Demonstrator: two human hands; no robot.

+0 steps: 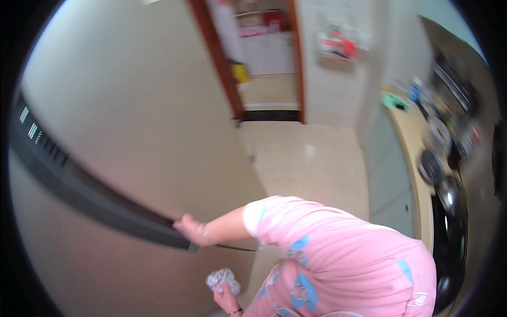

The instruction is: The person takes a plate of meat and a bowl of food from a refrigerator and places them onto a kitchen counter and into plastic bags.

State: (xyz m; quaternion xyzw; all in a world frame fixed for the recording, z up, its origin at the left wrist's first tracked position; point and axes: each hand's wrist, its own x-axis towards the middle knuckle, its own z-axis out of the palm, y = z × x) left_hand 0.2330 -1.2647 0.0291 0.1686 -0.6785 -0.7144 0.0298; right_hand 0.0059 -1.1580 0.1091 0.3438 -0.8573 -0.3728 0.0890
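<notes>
My right hand (192,230) reaches out to a large refrigerator door (150,130). Its fingers are at the end of the dark handle band (119,216), and the fingertips are partly hidden in the recess there. Lower down, my left hand (225,298) holds a small bundle of crumpled clear plastic (222,279) in front of the lower door (138,273). Blur hides what, if anything, is inside the plastic. A pink patterned sleeve (269,218) covers my right upper arm.
A counter (404,130) runs along the right, with a green cloth (394,102), a blue bottle (415,91), a round lid (431,165) and a shiny metal pot (451,196) beside a black hob. Ahead, a brown-framed doorway (303,79) opens beyond the tiled floor (309,158).
</notes>
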